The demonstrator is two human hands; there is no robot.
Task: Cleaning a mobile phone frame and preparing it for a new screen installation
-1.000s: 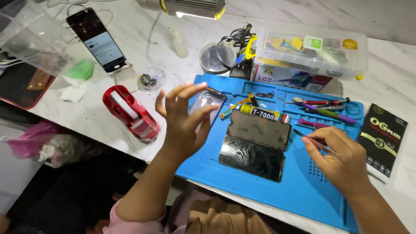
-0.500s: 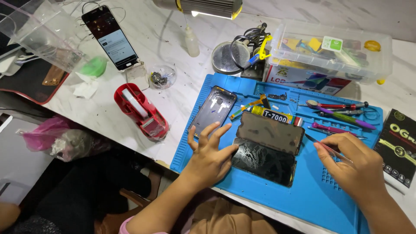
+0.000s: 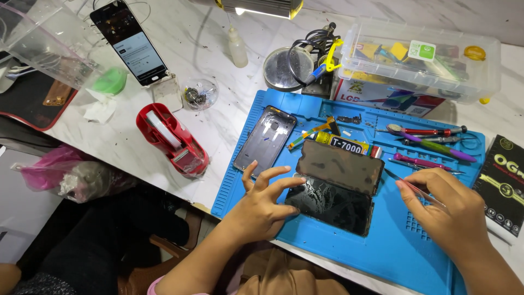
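Cracked phone screen (image 3: 330, 205) lies on the blue mat (image 3: 415, 246); left hand (image 3: 262, 205), fingers spread, touches its edge; right hand (image 3: 445, 210) pinches tweezers (image 3: 406, 183).

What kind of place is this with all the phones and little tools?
It looks like a phone repair bench. A blue rubber work mat holds a cracked black phone screen and an empty grey phone frame. Small red and purple screwdrivers lie near. The right hand holds thin metal tweezers.

I see a blue mat (image 3: 420, 257), a red tape dispenser (image 3: 173, 140), and a black screen panel (image 3: 330, 205), maybe with grey smears.
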